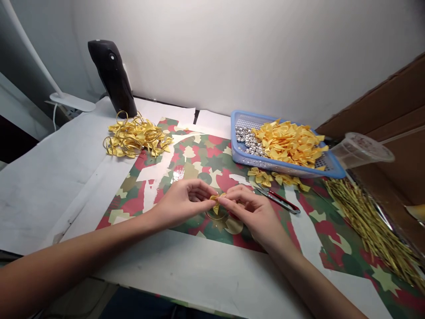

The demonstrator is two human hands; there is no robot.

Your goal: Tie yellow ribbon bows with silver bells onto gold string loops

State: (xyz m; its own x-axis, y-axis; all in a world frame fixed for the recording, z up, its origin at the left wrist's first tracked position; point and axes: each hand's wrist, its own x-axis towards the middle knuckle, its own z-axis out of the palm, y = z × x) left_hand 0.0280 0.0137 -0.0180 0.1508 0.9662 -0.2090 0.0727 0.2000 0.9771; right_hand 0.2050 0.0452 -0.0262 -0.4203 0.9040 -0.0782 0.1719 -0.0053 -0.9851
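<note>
Over the patterned sheet, my left hand (186, 199) and my right hand (249, 208) meet at a small yellow ribbon bow (215, 206). Thumb and fingers of each hand pinch it from opposite sides. A thin gold loop hangs below the bow, partly hidden by my right fingers. Just right of my right hand lie red-handled tweezers or snips (282, 201); the exact kind is unclear. Some loose yellow bows (260, 177) rest beyond them, in front of the basket.
A blue basket (237, 153) holds yellow bows (288, 141) and silver bells (249, 139). Bows with gold loops (136, 137) are piled at left by a black bottle-like object (113, 75). Gold twist ties (368, 221) lie at right, near a clear plastic cup (361, 150). A lamp base (73, 102) stands far left.
</note>
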